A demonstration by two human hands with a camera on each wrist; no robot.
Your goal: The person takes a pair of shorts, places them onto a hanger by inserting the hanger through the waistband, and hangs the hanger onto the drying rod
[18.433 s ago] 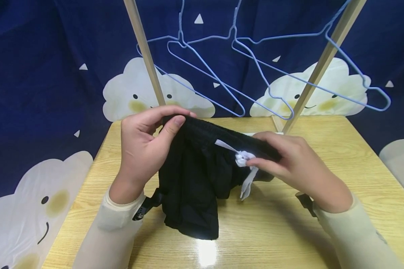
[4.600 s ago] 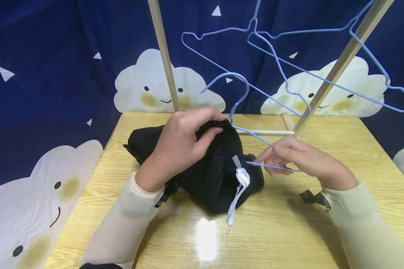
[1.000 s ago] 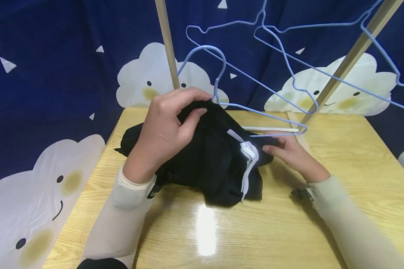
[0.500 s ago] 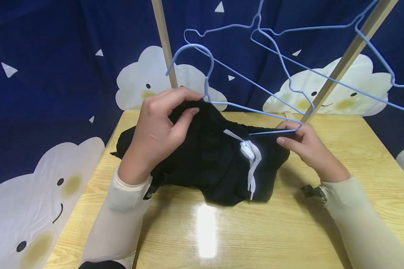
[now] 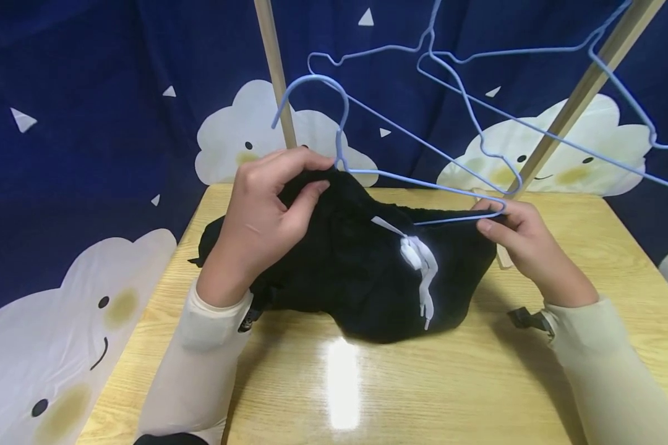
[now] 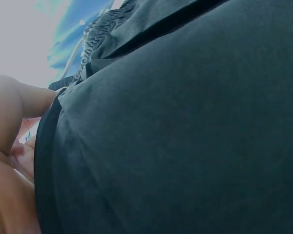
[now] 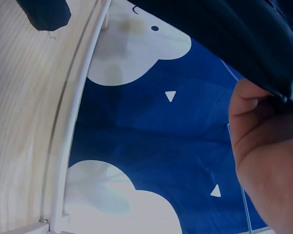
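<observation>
Black shorts [image 5: 367, 284] with a gathered elastic waistband and a knotted white drawstring [image 5: 419, 256] are held up over the table. A light blue wire hanger [image 5: 339, 142] stands partly inside the waistband, its hook above the cloth and its left arm hidden. My left hand [image 5: 261, 216] pinches the waistband's left part, index fingertip right at the hanger's neck. With thumb and fingers, my right hand [image 5: 526, 247] grips the waistband's right end, close by the hanger's right corner. Dark cloth [image 6: 185, 136] fills most of the left wrist view; the right wrist view shows curled fingers [image 7: 246, 109] at the cloth's edge.
Behind the shorts, more blue wire hangers [image 5: 467, 105] hang between two wooden posts [image 5: 584, 99] of a rack. A wooden foot piece [image 5: 503, 256] lies by my right hand. A blue cloud-print curtain [image 5: 117, 123] backs the wooden table [image 5: 289, 383].
Earlier both hands held only the shorts; later a hanger came off the rack into the waistband. Over the last second my right hand has drawn the waistband rightward, to the hanger's right corner.
</observation>
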